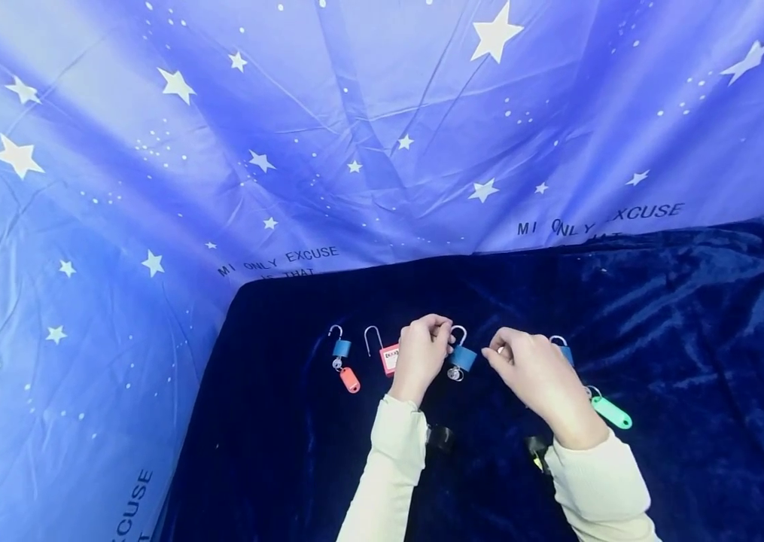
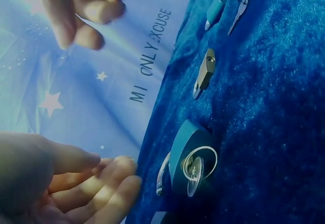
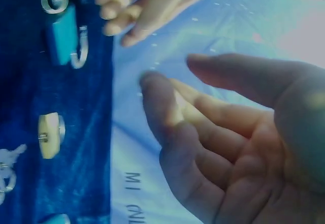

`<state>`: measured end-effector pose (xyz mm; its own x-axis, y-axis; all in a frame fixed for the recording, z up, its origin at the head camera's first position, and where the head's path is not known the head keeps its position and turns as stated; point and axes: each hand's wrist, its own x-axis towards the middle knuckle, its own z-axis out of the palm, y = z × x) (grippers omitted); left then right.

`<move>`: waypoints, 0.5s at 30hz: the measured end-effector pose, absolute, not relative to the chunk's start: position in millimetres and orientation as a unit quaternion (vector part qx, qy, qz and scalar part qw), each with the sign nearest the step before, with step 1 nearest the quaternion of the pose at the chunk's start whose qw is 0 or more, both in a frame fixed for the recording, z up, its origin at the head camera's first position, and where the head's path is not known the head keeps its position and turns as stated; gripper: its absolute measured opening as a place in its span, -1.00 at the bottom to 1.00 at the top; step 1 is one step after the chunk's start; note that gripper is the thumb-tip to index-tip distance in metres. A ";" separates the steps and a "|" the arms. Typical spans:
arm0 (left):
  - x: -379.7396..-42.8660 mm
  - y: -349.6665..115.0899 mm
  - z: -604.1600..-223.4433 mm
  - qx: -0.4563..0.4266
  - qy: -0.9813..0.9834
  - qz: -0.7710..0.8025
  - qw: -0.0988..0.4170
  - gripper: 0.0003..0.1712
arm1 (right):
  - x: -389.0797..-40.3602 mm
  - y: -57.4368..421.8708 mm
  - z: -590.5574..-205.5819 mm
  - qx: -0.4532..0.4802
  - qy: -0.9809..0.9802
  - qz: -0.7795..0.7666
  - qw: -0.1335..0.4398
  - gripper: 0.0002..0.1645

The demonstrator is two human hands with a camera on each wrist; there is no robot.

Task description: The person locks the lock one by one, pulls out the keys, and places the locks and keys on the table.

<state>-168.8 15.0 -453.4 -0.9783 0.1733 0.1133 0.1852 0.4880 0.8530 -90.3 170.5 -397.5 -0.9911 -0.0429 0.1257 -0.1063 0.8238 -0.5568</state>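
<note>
My left hand point(image 1: 420, 355) hovers beside a blue padlock point(image 1: 464, 359) whose shackle is raised and whose keyhole carries a key on a ring. In the left wrist view, the thumb and fingers of the left hand point(image 2: 86, 183) are loosely bent with nothing between them; the blue padlock point(image 2: 185, 148) stands just apart from them. My right hand point(image 1: 534, 369) is in the air to the right, fingers relaxed, and the right hand point(image 3: 228, 137) looks bare in its wrist view. A brass padlock point(image 3: 49, 135) lies near it, hidden from the head view.
Leftward lie a red padlock point(image 1: 388, 361) with a long raised shackle and a small blue padlock point(image 1: 341, 348) with a red key tag point(image 1: 350, 379). Partly behind the right hand is another blue padlock point(image 1: 563, 351), near a green tag point(image 1: 612, 412). Dark velvet cloth point(image 1: 273, 452) covers the table.
</note>
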 end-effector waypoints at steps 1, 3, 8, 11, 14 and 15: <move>-168.5 14.7 -452.8 -0.104 -0.867 -0.487 0.004 -0.78 | -91.0 170.4 -399.5 0.034 -0.953 0.297 0.056 -0.83; -167.5 13.8 -451.5 -0.107 -0.880 -0.462 0.000 -0.79 | -92.1 170.1 -403.3 0.026 -0.954 0.295 0.052 -0.81; -166.7 13.0 -450.8 -0.121 -0.913 -0.389 0.009 -0.83 | -94.8 167.0 -411.9 0.026 -0.953 0.300 0.038 -0.75; -166.6 12.0 -452.0 -0.125 -0.916 -0.382 0.001 -0.87 | -98.2 162.6 -416.7 0.026 -0.951 0.307 0.019 -0.70; -166.1 9.8 -452.9 -0.127 -0.916 -0.381 -0.013 -0.91 | -101.4 158.1 -422.2 0.026 -0.952 0.306 0.002 -0.68; -166.3 9.2 -453.5 -0.128 -0.915 -0.381 -0.016 -0.92 | -102.2 156.9 -424.2 0.027 -0.952 0.304 -0.002 -0.69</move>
<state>-166.3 9.2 -453.5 -0.9666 0.2472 0.0681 0.2225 0.6767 0.7018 -102.2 156.9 -424.2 -0.9986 -0.0521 0.0117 -0.0493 0.8134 -0.5796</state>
